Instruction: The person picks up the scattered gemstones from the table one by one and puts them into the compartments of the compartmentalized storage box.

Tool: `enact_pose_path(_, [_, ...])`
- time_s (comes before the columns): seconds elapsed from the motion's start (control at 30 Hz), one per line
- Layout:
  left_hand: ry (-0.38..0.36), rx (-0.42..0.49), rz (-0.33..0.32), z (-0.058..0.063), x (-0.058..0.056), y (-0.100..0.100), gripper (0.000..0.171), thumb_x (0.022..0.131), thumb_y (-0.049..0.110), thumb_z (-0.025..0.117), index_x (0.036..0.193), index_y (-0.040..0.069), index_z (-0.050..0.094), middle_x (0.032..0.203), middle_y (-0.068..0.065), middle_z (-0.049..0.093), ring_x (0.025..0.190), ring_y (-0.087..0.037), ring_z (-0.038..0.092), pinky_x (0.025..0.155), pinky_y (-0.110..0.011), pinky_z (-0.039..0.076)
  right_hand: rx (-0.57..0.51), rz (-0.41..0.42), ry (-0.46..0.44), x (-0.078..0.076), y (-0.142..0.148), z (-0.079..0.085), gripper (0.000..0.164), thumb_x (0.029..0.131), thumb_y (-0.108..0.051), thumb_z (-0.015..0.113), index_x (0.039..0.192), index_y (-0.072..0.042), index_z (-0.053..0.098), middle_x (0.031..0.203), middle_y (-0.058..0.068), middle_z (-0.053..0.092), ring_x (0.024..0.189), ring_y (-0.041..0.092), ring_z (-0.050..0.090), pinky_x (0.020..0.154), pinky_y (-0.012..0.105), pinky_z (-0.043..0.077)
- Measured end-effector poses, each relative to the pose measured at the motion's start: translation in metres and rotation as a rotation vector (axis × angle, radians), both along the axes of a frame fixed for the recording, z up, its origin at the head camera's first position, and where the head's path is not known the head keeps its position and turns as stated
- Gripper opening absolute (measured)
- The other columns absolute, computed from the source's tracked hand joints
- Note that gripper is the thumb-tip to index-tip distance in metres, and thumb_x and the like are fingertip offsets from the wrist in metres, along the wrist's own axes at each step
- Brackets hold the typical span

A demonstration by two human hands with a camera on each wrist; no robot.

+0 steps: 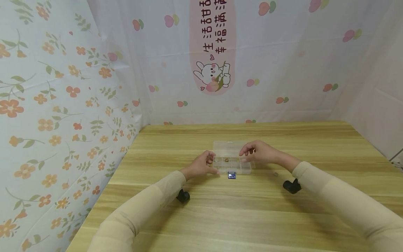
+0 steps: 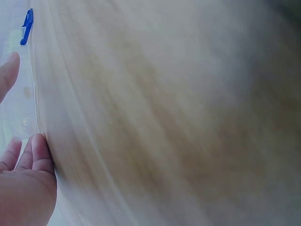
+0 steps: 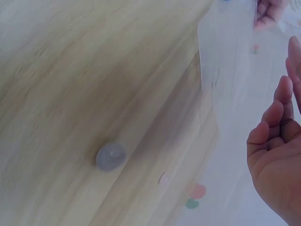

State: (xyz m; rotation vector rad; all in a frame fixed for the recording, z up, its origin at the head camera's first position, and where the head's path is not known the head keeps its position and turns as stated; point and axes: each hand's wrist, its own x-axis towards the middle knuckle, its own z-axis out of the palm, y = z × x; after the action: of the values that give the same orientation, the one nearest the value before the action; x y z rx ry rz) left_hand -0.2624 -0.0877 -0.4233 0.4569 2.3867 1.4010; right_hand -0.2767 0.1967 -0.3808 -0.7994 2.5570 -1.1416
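A clear plastic compartment box [image 1: 234,171] lies on the table with its lid [image 1: 227,148] folded back and a blue latch [image 1: 231,175] at its front. My left hand [image 1: 201,164] grips the box's left end, thumb at the front corner and fingers along the side. Over the right-hand compartments is my right hand [image 1: 261,152], its fingers loosely bent and thumb apart from the forefinger, with nothing visible between them. A small gold-coloured round piece [image 1: 226,160] sits in a back compartment. Right of the box, a small greyish disc [image 3: 111,156] lies on the wood.
The wood-grain table [image 1: 201,217] reaches back to a printed curtain [image 1: 274,63], and a floral curtain [image 1: 63,115] hangs along the left. Black devices [image 1: 292,186] sit under both wrists. A smaller pale piece [image 3: 163,179] lies beyond the disc.
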Motion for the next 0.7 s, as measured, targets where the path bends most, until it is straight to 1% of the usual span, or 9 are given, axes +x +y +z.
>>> enact_pose_path(0.13, [-0.001, -0.008, 0.006, 0.0, 0.0, 0.0, 0.067, 0.076, 0.011, 0.085, 0.13, 0.004, 0.046, 0.116, -0.007, 0.048, 0.098, -0.019, 0.045, 0.085, -0.033, 0.041, -0.001, -0.016, -0.009, 0.0, 0.008, 0.0, 0.02, 0.086, -0.014, 0.076, 0.102, -0.003, 0.071, 0.085, 0.005, 0.054, 0.077, 0.024, 0.046, 0.061, 0.031, 0.037])
enact_pose_path(0.3, [-0.001, -0.017, 0.012, 0.001, 0.001, 0.001, 0.066, 0.075, 0.011, 0.085, 0.129, 0.004, 0.047, 0.115, -0.007, 0.048, 0.099, -0.02, 0.045, 0.086, -0.033, 0.041, -0.035, -0.023, -0.022, -0.003, 0.02, -0.002, 0.019, 0.087, -0.007, 0.073, 0.104, 0.001, 0.07, 0.085, 0.006, 0.055, 0.073, 0.024, 0.047, 0.059, 0.028, 0.038])
enact_pose_path(0.37, [-0.001, -0.014, 0.012, 0.001, 0.001, 0.001, 0.066, 0.076, 0.01, 0.085, 0.129, 0.004, 0.046, 0.115, -0.008, 0.048, 0.099, -0.021, 0.045, 0.086, -0.034, 0.041, -0.047, -0.024, -0.026, 0.0, 0.025, 0.001, 0.018, 0.088, -0.003, 0.071, 0.104, 0.004, 0.069, 0.085, 0.007, 0.054, 0.072, 0.023, 0.046, 0.058, 0.027, 0.038])
enact_pose_path(0.53, [-0.003, -0.004, 0.006, 0.002, 0.001, 0.001, 0.066, 0.076, 0.01, 0.085, 0.129, 0.003, 0.046, 0.114, -0.008, 0.048, 0.098, -0.02, 0.045, 0.085, -0.034, 0.041, -0.051, -0.041, -0.038, 0.004, 0.038, 0.002, 0.023, 0.088, -0.009, 0.072, 0.106, 0.005, 0.068, 0.085, 0.007, 0.054, 0.074, 0.021, 0.046, 0.06, 0.028, 0.04])
enact_pose_path(0.6, [-0.003, -0.004, 0.005, 0.002, 0.002, 0.001, 0.067, 0.076, 0.011, 0.085, 0.129, 0.004, 0.046, 0.115, -0.008, 0.048, 0.097, -0.02, 0.044, 0.085, -0.034, 0.04, -0.048, -0.052, -0.045, 0.003, 0.044, -0.002, 0.026, 0.087, -0.014, 0.074, 0.106, 0.003, 0.068, 0.086, 0.007, 0.055, 0.076, 0.022, 0.047, 0.062, 0.028, 0.041])
enact_pose_path(0.7, [-0.003, -0.006, 0.004, 0.003, 0.003, 0.001, 0.067, 0.076, 0.011, 0.085, 0.13, 0.004, 0.046, 0.116, -0.008, 0.048, 0.097, -0.019, 0.044, 0.085, -0.033, 0.04, -0.05, -0.066, -0.058, 0.005, 0.052, -0.003, 0.027, 0.088, -0.014, 0.074, 0.108, 0.004, 0.067, 0.087, 0.007, 0.056, 0.077, 0.022, 0.048, 0.065, 0.029, 0.043])
